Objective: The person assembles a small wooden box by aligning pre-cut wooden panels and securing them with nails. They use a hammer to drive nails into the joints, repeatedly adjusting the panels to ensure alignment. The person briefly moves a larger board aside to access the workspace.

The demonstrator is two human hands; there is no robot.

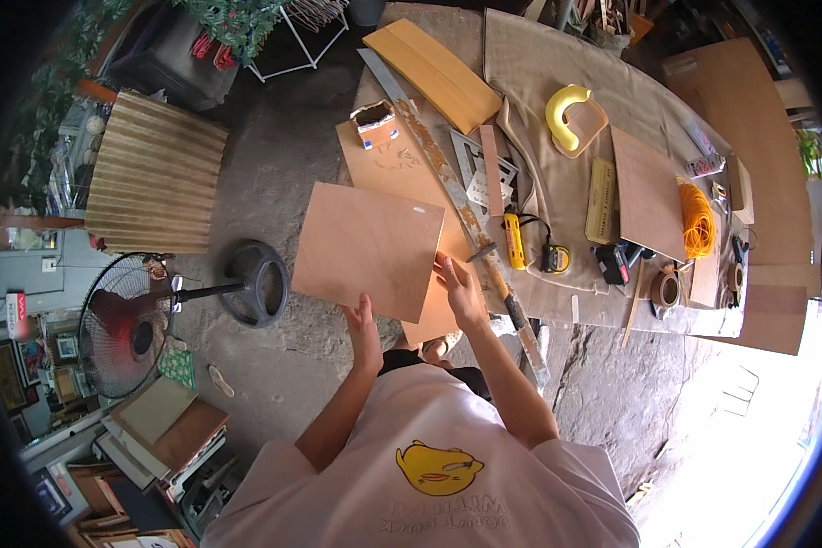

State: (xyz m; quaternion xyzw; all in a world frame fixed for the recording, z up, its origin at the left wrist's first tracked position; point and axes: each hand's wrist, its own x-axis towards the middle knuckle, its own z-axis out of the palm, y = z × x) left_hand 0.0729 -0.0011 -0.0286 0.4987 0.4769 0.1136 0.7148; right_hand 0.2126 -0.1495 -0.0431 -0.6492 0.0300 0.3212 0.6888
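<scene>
A square, thin plywood board (365,247) is held up in front of my body, tilted, with a small whitish mark near its far right corner. Along its near edge, my left hand (363,336) grips it, the fingers partly hidden. At the right edge my right hand (458,288) holds the same board. Beneath it, a larger thin wooden sheet (361,155) lies on the table, partly covered. Just to the right of my right hand runs a long, stained metal straightedge (429,146).
The cloth-covered table (557,210) carries a small cardboard box (374,125), a yellow utility knife (514,242), a tape measure (554,258), a yellow banana-shaped object (564,119) and orange cord (697,219). A standing fan (128,324) with a round base (256,283) is at left.
</scene>
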